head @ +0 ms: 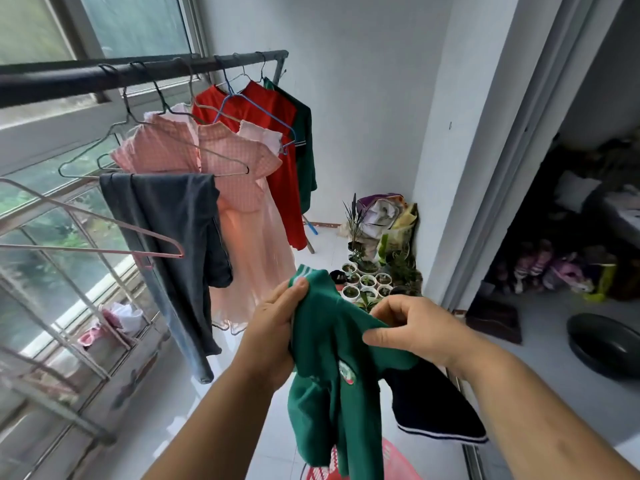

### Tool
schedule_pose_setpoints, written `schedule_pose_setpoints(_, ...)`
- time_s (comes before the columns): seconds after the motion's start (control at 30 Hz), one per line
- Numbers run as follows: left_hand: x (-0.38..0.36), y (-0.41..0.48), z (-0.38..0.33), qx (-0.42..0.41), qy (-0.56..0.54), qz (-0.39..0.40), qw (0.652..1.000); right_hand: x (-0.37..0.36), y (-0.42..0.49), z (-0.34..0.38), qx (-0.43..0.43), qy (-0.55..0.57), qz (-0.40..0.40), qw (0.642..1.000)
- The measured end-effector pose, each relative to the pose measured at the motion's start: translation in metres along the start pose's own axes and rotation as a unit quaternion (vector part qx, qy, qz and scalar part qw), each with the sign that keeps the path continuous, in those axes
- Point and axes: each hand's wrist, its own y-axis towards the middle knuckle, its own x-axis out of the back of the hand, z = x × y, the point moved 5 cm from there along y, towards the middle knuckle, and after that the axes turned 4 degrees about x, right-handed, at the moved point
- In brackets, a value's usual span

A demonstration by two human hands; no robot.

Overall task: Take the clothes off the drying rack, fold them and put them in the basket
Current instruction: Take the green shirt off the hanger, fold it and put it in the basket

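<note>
A green shirt [332, 386] with white stripes on its cuff and a round badge hangs in front of me. My left hand [273, 330] grips its upper left part, thumb over the striped edge. My right hand [415, 327] pinches the fabric on the right. A dark garment with a white stripe [436, 407] hangs under my right forearm. Below the shirt shows the rim of a red plastic basket [394, 459]. The drying rack's dark bar [138, 72] carries grey trousers [173, 237], a pink checked dress [235, 202], a red garment [277, 133] and a green one [306, 150].
Empty wire hangers [90, 161] and a pink hanger [104, 233] hang at the left by the window. Small potted plants [370, 282] crowd the far corner. A dark basin [606, 344] lies on the floor at the right, past a sliding door frame [485, 202].
</note>
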Motion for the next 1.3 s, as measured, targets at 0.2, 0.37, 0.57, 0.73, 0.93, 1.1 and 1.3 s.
schedule_pose_setpoints(0.2, -0.022, -0.004, -0.009, -0.031, 0.112, 0.018, 0.993, -0.02, 0.013, 0.028, 0.043, 0.044, -0.018, 0.998)
schedule_pose_setpoints(0.37, 0.01, 0.004, -0.037, -0.118, 0.191, -0.102, 0.969, -0.01, 0.016, 0.049, 0.06, 0.105, -0.041, 0.992)
schedule_pose_setpoints(0.57, 0.081, 0.033, 0.002, 0.021, 0.431, -0.187, 0.883, 0.002, 0.021, 0.069, 0.07, 0.197, -0.019, 0.978)
schedule_pose_setpoints(0.73, 0.104, 0.033, 0.042, 0.121, 0.319, -0.203, 0.918, 0.014, 0.021, 0.078, 0.106, 0.276, -0.014, 0.955)
schedule_pose_setpoints(0.93, 0.082, 0.014, 0.071, 0.259, 0.244, 0.04, 0.934, 0.026, 0.021, 0.073, 0.107, 0.263, -0.049, 0.958)
schedule_pose_setpoints(1.1, 0.052, 0.026, 0.04, 0.16, 0.154, -0.067, 0.973, 0.031, 0.024, 0.041, 0.064, 0.027, -0.129, 0.989)
schedule_pose_setpoints(1.3, -0.012, 0.022, 0.0, 0.093, 0.14, 0.004, 0.986, 0.003, 0.016, 0.03, 0.018, -0.071, -0.062, 0.995)
